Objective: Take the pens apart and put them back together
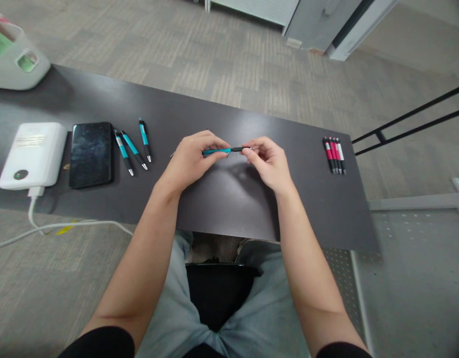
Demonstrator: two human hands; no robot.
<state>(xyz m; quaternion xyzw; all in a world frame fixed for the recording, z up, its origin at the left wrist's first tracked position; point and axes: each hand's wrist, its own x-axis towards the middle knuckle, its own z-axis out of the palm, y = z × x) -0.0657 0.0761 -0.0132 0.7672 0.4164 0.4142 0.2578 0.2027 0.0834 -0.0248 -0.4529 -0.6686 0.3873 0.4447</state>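
Above the middle of the dark table, my left hand [192, 156] pinches the teal barrel of a ballpoint pen [220, 150] between thumb and fingers. The pen lies level, its black grip section pointing right. At that end my right hand [268, 161] closes thumb and fingertips on the pen's tip, where a bit of silver shows. Whether the pen's parts are joined or apart there, I cannot tell. A thin shiny bit [172, 154] peeks out beside my left hand, mostly hidden. Left of that hand lie three teal pens [131, 144] with black grips.
Several pens with red or white barrels [334, 155] lie side by side near the right edge of the table [229, 209]. On the left are a black phone [91, 155], a white power bank [34, 155] with a cable [80, 223], and a white container [17, 64].
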